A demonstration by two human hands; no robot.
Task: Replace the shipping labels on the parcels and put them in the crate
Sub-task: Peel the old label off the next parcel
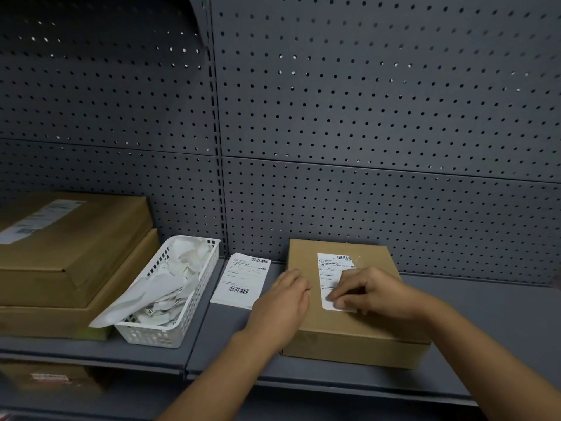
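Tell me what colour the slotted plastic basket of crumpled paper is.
White. The slotted plastic basket shows best in the head view, the only one.

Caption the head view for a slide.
Right hand picks at the label while left hand steadies the parcel.

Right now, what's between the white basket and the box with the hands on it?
A white label sheet lies flat on the shelf between basket and box, in the head view.

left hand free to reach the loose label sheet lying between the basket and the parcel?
Probably yes. The left hand rests at the parcel's left edge and seems to hold nothing. The loose label sheet lies right beside it on the shelf, uncovered.
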